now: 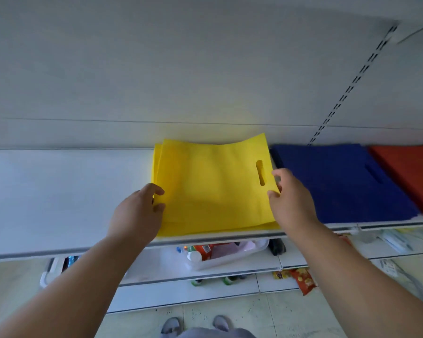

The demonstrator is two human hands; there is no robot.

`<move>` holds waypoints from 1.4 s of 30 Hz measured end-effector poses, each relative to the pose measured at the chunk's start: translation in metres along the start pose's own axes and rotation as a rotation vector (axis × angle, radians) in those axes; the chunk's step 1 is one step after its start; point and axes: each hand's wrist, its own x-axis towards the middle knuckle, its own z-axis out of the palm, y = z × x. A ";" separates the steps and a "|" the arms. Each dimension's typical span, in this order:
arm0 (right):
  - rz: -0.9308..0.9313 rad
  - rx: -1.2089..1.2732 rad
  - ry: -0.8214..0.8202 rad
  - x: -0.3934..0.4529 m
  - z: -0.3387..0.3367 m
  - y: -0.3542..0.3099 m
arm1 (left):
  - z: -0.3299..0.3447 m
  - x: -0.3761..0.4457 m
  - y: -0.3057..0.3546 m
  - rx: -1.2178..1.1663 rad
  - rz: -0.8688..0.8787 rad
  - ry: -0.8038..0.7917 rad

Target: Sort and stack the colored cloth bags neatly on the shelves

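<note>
Bags, yellow (213, 189): small flat pile on white shelf (66, 191), edges not quite flush, a couple of layers peeking out at the far-left corner. Matte non-woven look, bright lemon colour, w/ an oval die-cut handle slot near the pile's right edge. Top bag's far edge curls up slightly.

Left hand (138, 214) at pile's left edge, thumb and fingers curled, pinching that edge. Right hand (291, 198) at pile's right edge, fingers bent, thumb and fingertips nipping the edge just below the slot.

Blue bags (340, 181) lie touching the yellow pile's right side, same shelf, slot visible too. Red bags (408, 174) right of blue, partly out of view.

Below the yellow pile, lower shelf: clear tub (232, 252) w/ bottles and packets; labels too blurred to read. Orange snack packet (303, 280) lower right of pile, print unreadable.
</note>
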 end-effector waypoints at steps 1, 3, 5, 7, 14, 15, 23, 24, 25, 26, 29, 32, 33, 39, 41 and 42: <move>0.014 0.005 0.007 0.000 0.000 0.000 | 0.001 0.001 0.000 0.001 0.004 0.008; 0.023 0.004 0.013 0.000 0.000 0.003 | 0.002 -0.001 0.000 0.016 0.013 0.017; 0.003 0.002 0.003 -0.001 -0.001 0.006 | 0.000 -0.004 0.000 0.026 0.011 0.005; -0.032 -0.011 -0.029 0.000 -0.002 0.009 | -0.001 -0.006 0.001 0.037 -0.005 -0.016; -0.127 -0.117 -0.116 0.012 -0.005 0.021 | 0.017 -0.014 0.009 0.064 -0.105 0.048; -0.123 -0.129 -0.126 0.013 -0.005 0.022 | 0.019 -0.015 0.011 0.093 -0.107 0.059; -0.003 -0.027 -0.352 0.007 0.004 0.017 | 0.035 -0.018 0.026 0.004 -0.187 0.118; -0.001 -0.013 -0.368 0.005 0.007 0.017 | 0.036 -0.018 0.027 -0.023 -0.208 0.118; -0.003 -0.007 -0.376 0.002 0.008 0.017 | 0.037 -0.019 0.028 -0.042 -0.224 0.115; -0.006 -0.003 -0.375 0.000 0.010 0.017 | 0.038 -0.019 0.027 -0.065 -0.240 0.114; -0.007 0.007 -0.333 -0.004 0.012 0.012 | 0.036 -0.014 0.020 -0.210 -0.311 0.116; 0.016 0.029 -0.309 -0.007 0.014 -0.001 | 0.026 -0.010 0.010 -0.383 -0.381 0.129; 0.026 0.040 -0.304 -0.009 0.016 -0.007 | 0.022 -0.010 0.007 -0.407 -0.396 0.131; -0.015 0.125 -0.292 -0.020 0.040 -0.049 | -0.007 -0.008 -0.038 -0.430 -0.422 0.184; -0.045 0.145 -0.284 -0.023 0.049 -0.060 | -0.019 -0.005 -0.056 -0.429 -0.424 0.174; -0.056 0.153 -0.285 -0.025 0.053 -0.066 | -0.023 -0.004 -0.064 -0.432 -0.423 0.168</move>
